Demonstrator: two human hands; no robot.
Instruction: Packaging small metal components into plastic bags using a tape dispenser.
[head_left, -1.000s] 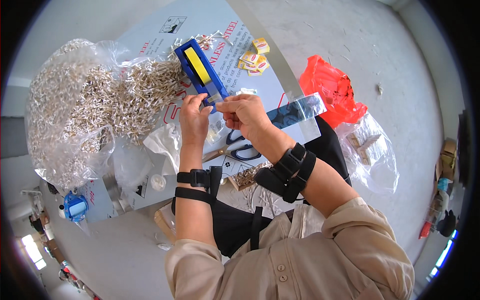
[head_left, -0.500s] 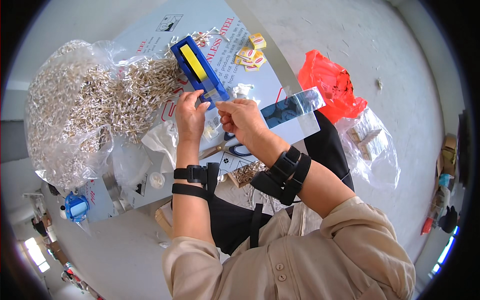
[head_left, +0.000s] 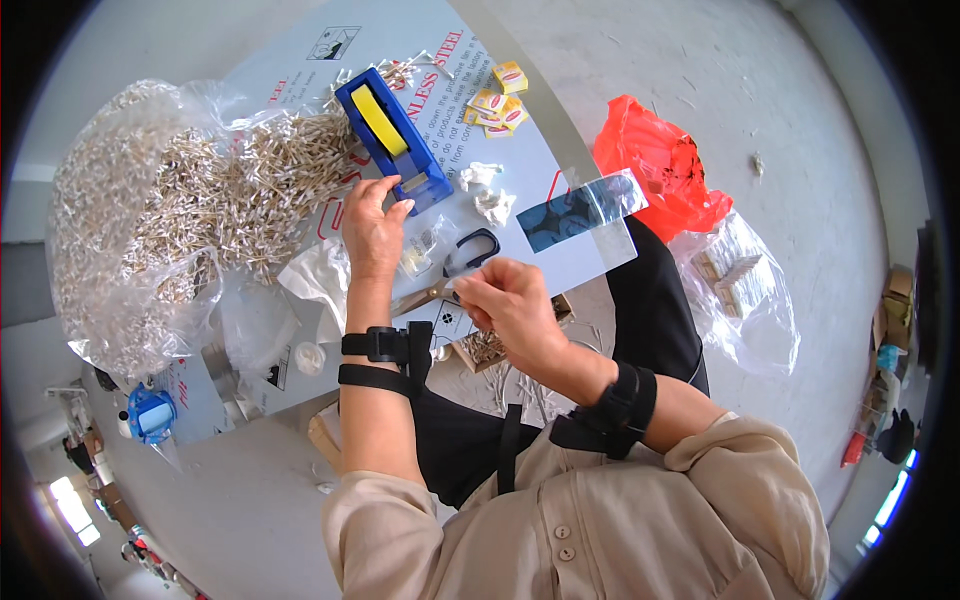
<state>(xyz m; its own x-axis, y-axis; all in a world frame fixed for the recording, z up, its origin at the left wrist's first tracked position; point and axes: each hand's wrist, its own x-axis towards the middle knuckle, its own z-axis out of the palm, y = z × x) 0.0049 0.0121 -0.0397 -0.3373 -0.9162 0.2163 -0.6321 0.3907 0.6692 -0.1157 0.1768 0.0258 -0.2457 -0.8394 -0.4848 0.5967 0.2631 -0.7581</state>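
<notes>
Biggest change: your right hand [head_left: 515, 310] has come off the near end of the blue plastic tape dispenser with a yellow core [head_left: 404, 132], back nearer you, over the handle end of the dark-handled metal scissors [head_left: 422, 297]. Its thumb and fingertips are pinched shut on what looks like a small clear strip; too faint to be sure. Your left hand [head_left: 373, 235] stays put: thumb and index spread, index at the dispenser's near left corner, thumb free; no hold made out. So the work at the dispenser is down to one hand; dispenser sits mid-table, just beyond that hand.

Around you, big to small: grey-blue film-covered metal table [head_left: 400, 30]; bulging clear plastic bag of cotton swabs [head_left: 110, 200], far left, spilling up to the dispenser's left side; crumpled red plastic bag [head_left: 655, 165], right, off the table; dark shiny rectangular strip [head_left: 565, 217], right edge; small yellow-and-white boxes [head_left: 495, 105], far right; crumpled white wads [head_left: 493, 207], right of the dispenser.

In the way: loose swabs crowd your dispenser's left, wads its right. Scissors lie partly under your right hand, hiding one handle loop.
</notes>
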